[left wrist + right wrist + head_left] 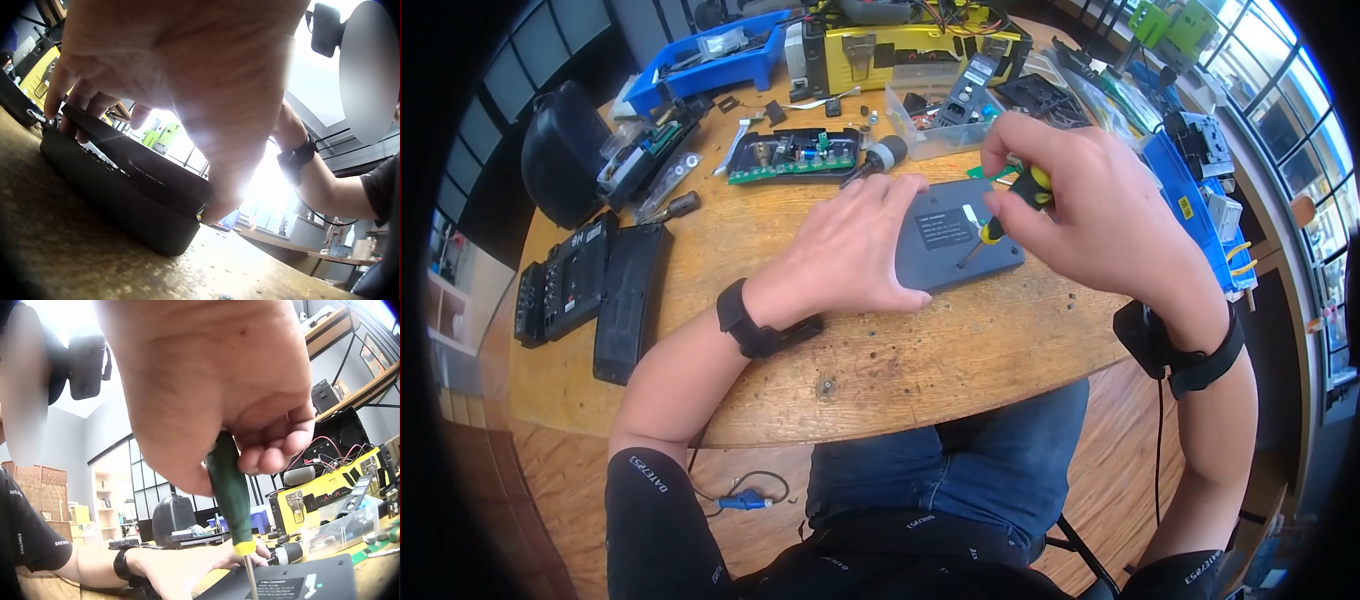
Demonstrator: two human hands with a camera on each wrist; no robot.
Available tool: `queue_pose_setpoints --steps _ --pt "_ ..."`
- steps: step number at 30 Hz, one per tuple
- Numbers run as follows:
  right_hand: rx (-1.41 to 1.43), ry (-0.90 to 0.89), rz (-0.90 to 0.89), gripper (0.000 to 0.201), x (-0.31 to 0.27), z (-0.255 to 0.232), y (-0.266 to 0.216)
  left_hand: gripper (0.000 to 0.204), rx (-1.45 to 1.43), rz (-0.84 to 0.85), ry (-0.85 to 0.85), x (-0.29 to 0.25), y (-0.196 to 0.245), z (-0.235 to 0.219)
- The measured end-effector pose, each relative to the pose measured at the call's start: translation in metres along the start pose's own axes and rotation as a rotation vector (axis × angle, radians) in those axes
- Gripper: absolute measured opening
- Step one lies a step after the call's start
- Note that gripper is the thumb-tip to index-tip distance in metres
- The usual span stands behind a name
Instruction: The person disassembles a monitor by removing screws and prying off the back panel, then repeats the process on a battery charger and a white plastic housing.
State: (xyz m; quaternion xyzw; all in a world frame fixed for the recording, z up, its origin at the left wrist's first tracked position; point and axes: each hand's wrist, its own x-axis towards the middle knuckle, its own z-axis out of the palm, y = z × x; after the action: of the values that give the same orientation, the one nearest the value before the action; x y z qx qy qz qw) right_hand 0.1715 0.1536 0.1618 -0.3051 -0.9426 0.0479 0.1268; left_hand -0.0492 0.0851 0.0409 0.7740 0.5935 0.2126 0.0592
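L hand (840, 245) grips dark-gray rect. plastic case (930, 264) at its 9 o'clock; R hand (1090, 205) grasps green-and-yellow-handled metal screwdriver (992, 232), tip near case's 6 o'clock edge.

The person wears a black shirt (880, 565) printed with small white lettering, scattered across the front. Its left sleeve (662, 515) ends near the elbow and reads "DATE7253" close to the hem; the right sleeve (1185, 575) is black too, with white print at its edge. Below are blue jeans (940, 480) with visible seams down the middle. The left hand (830, 250) and right hand (1090, 205) are bare. A black left band (745, 322) circles one wrist, and a wide black right band (1205, 362) the other, with a dark, blocky unit (1138, 338) and a thin black cable (1159, 440) hanging down
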Motion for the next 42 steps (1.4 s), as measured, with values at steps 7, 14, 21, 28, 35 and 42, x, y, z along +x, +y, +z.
queue_pose_setpoints --steps 7,14,21,28,35,42 --pt "-0.037 0.093 -0.106 0.021 0.000 0.002 0.003 0.097 -0.003 0.005 0.012 0.000 -0.001 0.001" --pt "-0.035 -0.080 0.075 0.024 0.005 -0.008 -0.008 0.098 -0.025 0.013 0.007 0.000 -0.001 0.000" --pt "0.037 0.089 -0.187 0.027 0.001 -0.001 0.003 0.097 -0.016 0.006 0.022 0.000 -0.002 0.002" --pt "0.008 0.141 -0.124 0.018 0.001 0.003 0.002 0.097 -0.015 -0.006 0.005 0.000 0.000 0.000" --pt "0.064 0.237 -0.265 0.018 0.000 0.008 0.007 0.097 -0.015 -0.007 -0.001 0.000 0.000 0.000" --pt "-0.037 -0.002 0.015 0.019 0.001 -0.002 0.002 0.098 -0.028 -0.021 -0.040 0.001 0.001 -0.001"
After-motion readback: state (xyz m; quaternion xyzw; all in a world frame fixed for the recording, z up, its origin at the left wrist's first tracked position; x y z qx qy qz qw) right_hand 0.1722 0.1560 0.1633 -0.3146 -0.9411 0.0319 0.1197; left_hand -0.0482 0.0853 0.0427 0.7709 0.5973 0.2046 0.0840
